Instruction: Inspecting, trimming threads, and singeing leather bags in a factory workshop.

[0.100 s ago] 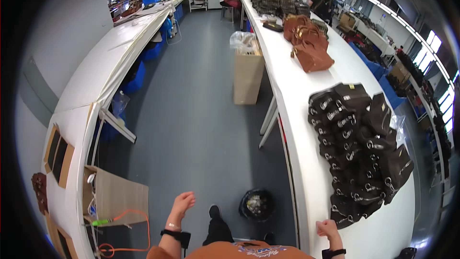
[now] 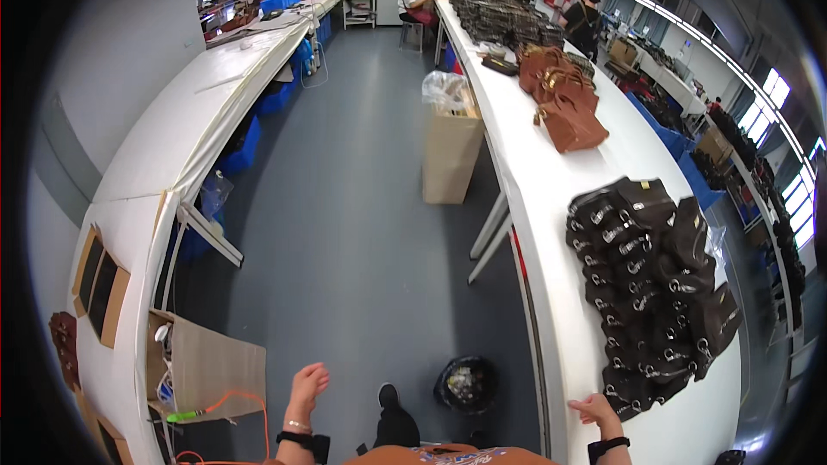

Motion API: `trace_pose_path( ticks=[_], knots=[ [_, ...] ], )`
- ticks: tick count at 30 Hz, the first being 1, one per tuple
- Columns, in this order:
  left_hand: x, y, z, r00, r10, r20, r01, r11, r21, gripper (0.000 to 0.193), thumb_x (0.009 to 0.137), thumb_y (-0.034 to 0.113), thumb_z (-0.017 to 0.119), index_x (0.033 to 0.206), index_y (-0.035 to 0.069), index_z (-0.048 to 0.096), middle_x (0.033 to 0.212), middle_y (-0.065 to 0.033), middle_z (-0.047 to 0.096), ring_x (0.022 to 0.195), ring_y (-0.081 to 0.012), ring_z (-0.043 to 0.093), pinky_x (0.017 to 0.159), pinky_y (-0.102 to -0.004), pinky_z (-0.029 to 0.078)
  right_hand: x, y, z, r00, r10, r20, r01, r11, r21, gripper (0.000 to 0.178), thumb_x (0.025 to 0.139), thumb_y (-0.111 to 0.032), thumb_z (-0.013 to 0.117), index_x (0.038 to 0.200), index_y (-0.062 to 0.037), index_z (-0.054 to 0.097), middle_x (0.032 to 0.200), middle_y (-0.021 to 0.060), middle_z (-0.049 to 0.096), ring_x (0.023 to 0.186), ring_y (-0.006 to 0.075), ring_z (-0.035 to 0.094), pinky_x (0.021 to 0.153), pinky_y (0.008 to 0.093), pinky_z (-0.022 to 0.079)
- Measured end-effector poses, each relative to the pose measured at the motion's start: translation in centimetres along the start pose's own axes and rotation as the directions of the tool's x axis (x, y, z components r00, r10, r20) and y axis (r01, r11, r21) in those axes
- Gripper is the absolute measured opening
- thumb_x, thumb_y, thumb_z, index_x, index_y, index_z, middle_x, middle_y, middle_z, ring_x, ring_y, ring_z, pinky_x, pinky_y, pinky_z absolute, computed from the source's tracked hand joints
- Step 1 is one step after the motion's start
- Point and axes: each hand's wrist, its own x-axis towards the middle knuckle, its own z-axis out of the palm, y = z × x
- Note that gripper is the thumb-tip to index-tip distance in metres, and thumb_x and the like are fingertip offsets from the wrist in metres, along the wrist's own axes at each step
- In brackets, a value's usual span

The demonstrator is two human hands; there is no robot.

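Observation:
My left hand (image 2: 307, 386) hangs in the air over the aisle, its fingers loosely bent and holding nothing. My right hand (image 2: 596, 411) is at the near edge of the white table on the right, with a finger stretched out and nothing in its grasp. Whether it touches the tabletop, I cannot tell. Right beside it lies a large group of black bags (image 2: 648, 293) with silver metal rings, packed in rows. Brown bags (image 2: 568, 120) with gold-coloured fittings sit farther along the same table (image 2: 551, 232).
A black-lined bin (image 2: 466, 385) stands on the floor ahead. Beyond it is a tall carton (image 2: 451, 155) topped with clear plastic. Along the left runs another white table (image 2: 155, 146), with an open cardboard box (image 2: 220, 362) and orange cord (image 2: 266, 422) near me. People work farther back.
The view has tilted up a little, so the surroundings sit lower. My left hand has shifted left and down in the picture, and my right hand's fingers have straightened somewhat.

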Motion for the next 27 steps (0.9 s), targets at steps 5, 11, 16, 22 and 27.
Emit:
trace_pose_path(
  ticks=[5,11,16,22,27],
  knots=[
    [3.3,-0.3,-10.2,0.976,-0.001,-0.216,-0.026,0.993,-0.119,0.029,0.089,0.014,0.057,0.115,0.003,0.057,0.091,-0.0065,0.063,0.079,-0.0156,0.062,0.069,-0.0297,0.053,1.7,-2.8,-0.5,0.952,0.298,0.074,-0.292,0.953,-0.079,0.051,0.067,-0.042,0.082,0.063,0.0037,0.059,0.058,0.0124,0.06,0.051,0.0229,0.063,0.052,0.0339,0.057],
    [4.1,-1.1,-12.4,0.965,-0.133,-0.225,0.113,0.988,-0.101,0.029,0.088,0.015,0.059,0.114,0.003,0.056,0.092,-0.0082,0.063,0.08,-0.0179,0.063,0.069,-0.0319,0.053,0.5,-5.4,-1.2,0.915,0.392,0.098,-0.393,0.919,-0.009,0.05,0.067,-0.039,0.083,0.059,0.0042,0.059,0.057,0.0142,0.06,0.052,0.0255,0.064,0.054,0.0359,0.058],
    [7.5,1.0,-10.4,0.98,-0.14,-0.139,0.141,0.99,0.0,0.027,0.088,0.015,0.06,0.111,0.003,0.057,0.088,-0.007,0.064,0.076,-0.0166,0.063,0.064,-0.029,0.053,0.3,-5.0,-0.3,0.919,0.391,0.041,-0.393,0.917,0.064,0.048,0.066,-0.037,0.084,0.061,0.0037,0.058,0.056,0.0127,0.059,0.05,0.0237,0.062,0.051,0.036,0.057],
    [16.3,13.1,-1.2,0.999,0.03,0.021,-0.033,0.98,0.197,0.022,0.085,0.011,0.059,0.105,0.003,0.061,0.081,-0.0041,0.063,0.065,-0.0113,0.059,0.054,-0.0228,0.049,0.1,-2.6,0.8,0.909,0.417,-0.007,-0.408,0.893,0.192,0.046,0.061,-0.033,0.088,0.06,-0.0006,0.055,0.056,0.0073,0.054,0.047,0.0192,0.056,0.047,0.033,0.052],
    [24.2,25.1,11.6,0.924,0.279,0.261,-0.351,0.889,0.293,0.024,0.082,0.011,0.06,0.104,-0.001,0.062,0.079,-0.0036,0.062,0.067,-0.0105,0.058,0.057,-0.0228,0.047,1.1,0.7,2.7,0.822,0.567,-0.063,-0.563,0.824,0.062,0.051,0.069,-0.047,0.076,0.068,0.0005,0.059,0.06,0.0086,0.056,0.054,0.0215,0.057,0.054,0.0364,0.051]
  ],
)
